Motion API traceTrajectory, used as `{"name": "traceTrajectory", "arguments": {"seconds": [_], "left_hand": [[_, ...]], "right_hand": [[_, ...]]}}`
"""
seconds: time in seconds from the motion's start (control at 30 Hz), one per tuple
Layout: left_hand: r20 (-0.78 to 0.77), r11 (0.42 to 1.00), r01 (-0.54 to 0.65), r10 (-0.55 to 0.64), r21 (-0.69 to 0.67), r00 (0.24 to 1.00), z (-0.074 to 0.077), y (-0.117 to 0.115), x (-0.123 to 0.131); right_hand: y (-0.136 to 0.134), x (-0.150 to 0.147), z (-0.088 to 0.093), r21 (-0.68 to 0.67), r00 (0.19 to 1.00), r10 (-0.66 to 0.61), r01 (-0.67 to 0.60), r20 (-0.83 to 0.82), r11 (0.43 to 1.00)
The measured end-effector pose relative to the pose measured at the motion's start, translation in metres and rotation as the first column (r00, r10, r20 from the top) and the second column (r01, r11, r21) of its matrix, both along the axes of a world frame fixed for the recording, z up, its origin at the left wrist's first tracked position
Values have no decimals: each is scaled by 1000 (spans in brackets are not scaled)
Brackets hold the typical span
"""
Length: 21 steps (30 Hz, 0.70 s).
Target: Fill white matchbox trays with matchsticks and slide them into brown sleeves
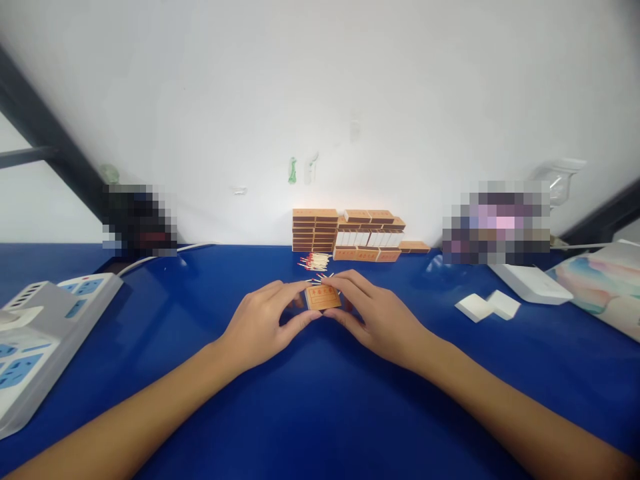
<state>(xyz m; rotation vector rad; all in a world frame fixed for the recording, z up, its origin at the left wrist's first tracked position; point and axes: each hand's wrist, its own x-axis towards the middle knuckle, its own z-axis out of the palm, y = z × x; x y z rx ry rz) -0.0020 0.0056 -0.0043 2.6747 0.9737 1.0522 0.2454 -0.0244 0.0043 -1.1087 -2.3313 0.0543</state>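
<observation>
Between my two hands is an orange-brown matchbox with red print on its upper face. My left hand grips its left side, thumb at the near edge. From the right, my right hand holds it with the thumb near the front and the fingers over the far corner. A few loose matches show just behind the box, partly hidden by my fingers. Farther back lies a heap of red-tipped matches. Stacked matchboxes stand against the wall behind it, and more boxes are piled to their right.
A white power strip lies on the blue table at left, its cable running back. On the right are two small white pieces, a white box and a colourful printed sheet. Blurred items stand at both back corners.
</observation>
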Motion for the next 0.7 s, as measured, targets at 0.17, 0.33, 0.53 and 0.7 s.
{"name": "traceTrajectory", "arguments": {"seconds": [0.17, 0.33, 0.53, 0.7], "left_hand": [[-15, 1000, -8, 8, -8, 1000, 0, 1, 0], [-1, 999, -36, 36, 29, 999, -1, 2, -2], [-43, 995, -51, 54, 82, 998, -1, 3, -2], [-38, 996, 4, 0, 92, 999, 2, 0, 0]], "right_hand": [[0, -1, 2, -21, 1000, -5, 5, 29, 1000], [23, 32, 40, 85, 985, -164, 159, 52, 984], [85, 47, 82, 89, 944, -315, 324, -98, 942], [128, 14, 82, 116, 957, -290, 291, -22, 950]]}}
